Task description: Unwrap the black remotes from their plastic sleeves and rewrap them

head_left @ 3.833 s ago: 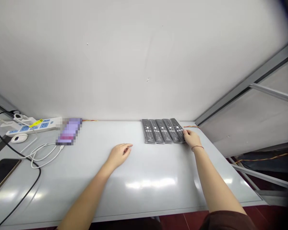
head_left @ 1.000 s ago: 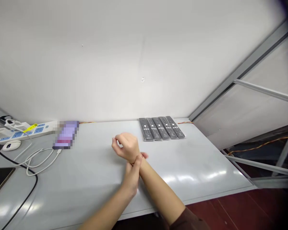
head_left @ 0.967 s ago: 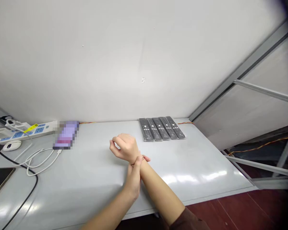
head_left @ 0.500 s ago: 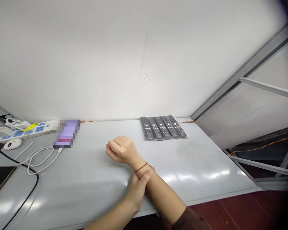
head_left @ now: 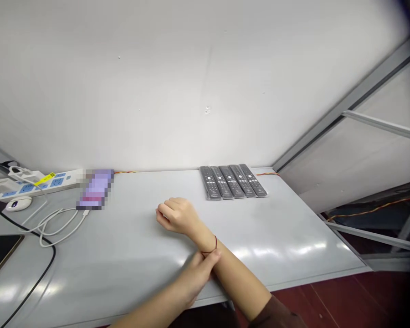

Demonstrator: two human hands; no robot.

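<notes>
My right hand (head_left: 177, 216) is curled in a loose fist, held over the middle of the table, and nothing shows in it. Around that wrist runs a thin dark red string bracelet (head_left: 216, 241). My left hand (head_left: 198, 272) comes in from below, its thumb and fingers closed at the bracelet on the inner side of the wrist. The string stands slightly away from the skin there. Its fingertips are partly hidden behind the thumb and forearm. Several dark remote controls (head_left: 233, 181) in clear plastic sleeves lie side by side near the wall, beyond both hands.
At the left, a white power strip (head_left: 68, 180) with plugs lies near a charging phone (head_left: 96, 189), blurred out, with a looped white cable (head_left: 63, 237). A white mouse-like device (head_left: 18, 203), a black cable (head_left: 51, 259) and another phone (head_left: 0, 253) are there too. Metal frame bars (head_left: 379, 125) stand at right.
My left thumb and fingers have shifted from gripping the forearm to the bracelet, which is now pulled askew. My right fist has moved slightly to the right.
</notes>
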